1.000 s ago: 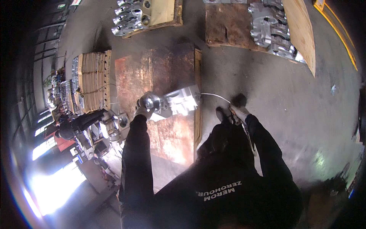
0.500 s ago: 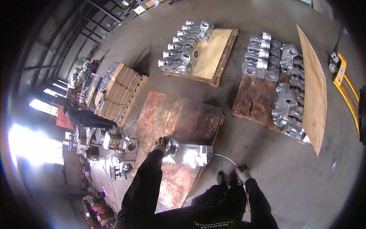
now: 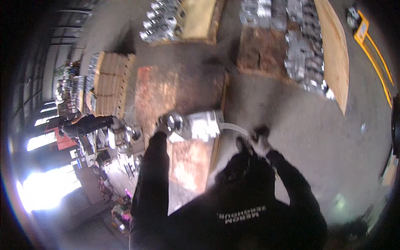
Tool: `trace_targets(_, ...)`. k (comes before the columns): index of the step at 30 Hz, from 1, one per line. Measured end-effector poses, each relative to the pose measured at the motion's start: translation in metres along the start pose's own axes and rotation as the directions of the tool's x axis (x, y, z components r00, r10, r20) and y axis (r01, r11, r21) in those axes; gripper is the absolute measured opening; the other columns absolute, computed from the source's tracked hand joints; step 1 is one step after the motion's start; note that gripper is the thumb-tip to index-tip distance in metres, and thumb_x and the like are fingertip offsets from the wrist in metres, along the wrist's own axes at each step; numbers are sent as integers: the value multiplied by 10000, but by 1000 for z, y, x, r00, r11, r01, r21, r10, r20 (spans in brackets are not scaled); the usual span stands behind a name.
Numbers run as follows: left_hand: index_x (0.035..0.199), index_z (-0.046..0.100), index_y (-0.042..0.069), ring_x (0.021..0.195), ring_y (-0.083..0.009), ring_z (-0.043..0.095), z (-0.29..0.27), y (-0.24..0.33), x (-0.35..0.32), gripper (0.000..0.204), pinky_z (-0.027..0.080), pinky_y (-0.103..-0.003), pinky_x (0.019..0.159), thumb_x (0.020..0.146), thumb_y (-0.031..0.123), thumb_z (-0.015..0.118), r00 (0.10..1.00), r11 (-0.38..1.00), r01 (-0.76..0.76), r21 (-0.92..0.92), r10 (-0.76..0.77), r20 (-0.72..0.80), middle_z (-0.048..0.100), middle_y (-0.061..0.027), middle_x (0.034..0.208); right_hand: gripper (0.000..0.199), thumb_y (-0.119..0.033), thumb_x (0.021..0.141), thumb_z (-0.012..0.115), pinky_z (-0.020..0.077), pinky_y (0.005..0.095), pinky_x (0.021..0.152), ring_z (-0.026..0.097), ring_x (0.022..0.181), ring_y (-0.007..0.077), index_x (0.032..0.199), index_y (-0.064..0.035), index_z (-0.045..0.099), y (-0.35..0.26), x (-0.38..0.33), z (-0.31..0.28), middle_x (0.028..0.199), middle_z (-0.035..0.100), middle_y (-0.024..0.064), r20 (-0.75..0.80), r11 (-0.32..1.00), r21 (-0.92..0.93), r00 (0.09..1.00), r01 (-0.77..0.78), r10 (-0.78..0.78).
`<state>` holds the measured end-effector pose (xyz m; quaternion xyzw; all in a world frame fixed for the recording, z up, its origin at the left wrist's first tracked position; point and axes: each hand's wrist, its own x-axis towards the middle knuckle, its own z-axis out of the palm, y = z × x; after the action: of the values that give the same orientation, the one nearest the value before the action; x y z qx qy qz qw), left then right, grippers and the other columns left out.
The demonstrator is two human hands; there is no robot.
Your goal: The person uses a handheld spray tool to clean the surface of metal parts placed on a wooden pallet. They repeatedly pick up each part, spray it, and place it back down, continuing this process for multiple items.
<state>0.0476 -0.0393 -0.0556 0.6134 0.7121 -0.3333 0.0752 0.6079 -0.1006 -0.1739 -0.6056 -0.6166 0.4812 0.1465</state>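
Observation:
A silvery machined metal casting (image 3: 202,125) with a round ring at its left end lies on a worn, reddish-brown wooden board (image 3: 156,87). My left hand (image 3: 163,124) is closed round the ring end. Off the board's right edge, my right hand (image 3: 261,141) is closed on a thin, pale, curved tube (image 3: 235,126). This tube arcs from the hand to the right end of the casting, and motion smears it into a broad band. Whether its tip goes inside the casting is hidden.
Similar castings (image 3: 160,21) line a pallet at the back. More castings (image 3: 304,54) stand on a pallet at the back right, beside an upright plywood sheet (image 3: 333,58). Stacked wooden boards (image 3: 110,85), a bending person (image 3: 89,124) and a yellow handle frame (image 3: 371,50) are farther out.
My view has tilted down, so everything sits higher in the picture. The pale tube is now smeared by motion. Both hands keep their holds, and the casting stays on the board.

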Motion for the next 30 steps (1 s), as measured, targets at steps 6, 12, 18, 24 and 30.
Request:
trace_targets(6,1522,-38,111,1345,-385,390,-28,13,5,1223,332,-404,1116,701,642,697,973,973,125,-196,-81,218,253,-229,1531,320,-377,951,575,471,325,443,568,454,175,937,-62,623,-54,-9,-84,640,615,83,445,879,90,809,-468,385)
trace_targets(12,1523,-8,146,1365,-430,318,-45,13,-10,1190,358,-425,1102,698,615,710,991,973,96,-212,-72,117,62,-205,1576,352,-419,930,586,446,336,371,530,399,130,1026,-90,668,-40,-11,-80,563,581,71,511,844,182,782,-504,357)
trace_targets(18,1518,28,166,1379,-418,288,-53,20,-16,1190,347,-425,1106,670,610,734,990,963,106,-248,-79,118,85,-182,1575,342,-437,928,587,371,293,332,420,369,103,1002,-106,638,-37,-18,-93,509,459,0,558,745,322,752,-585,350)
trace_targets(24,1525,93,150,1379,-414,264,-38,20,-19,1058,338,-468,1106,750,575,674,994,934,111,-340,-111,19,119,-183,1547,454,-533,896,604,339,274,372,437,407,86,693,-144,489,-38,-18,-95,523,443,-28,584,673,262,669,-691,459)
trace_targets(30,1486,217,104,1363,-458,258,-60,32,-33,811,311,-506,1101,882,540,538,990,871,42,-490,-103,-98,249,-247,1499,346,-446,923,598,362,253,472,434,508,82,894,-101,597,-36,-36,-86,677,507,-33,546,585,520,769,-623,334)
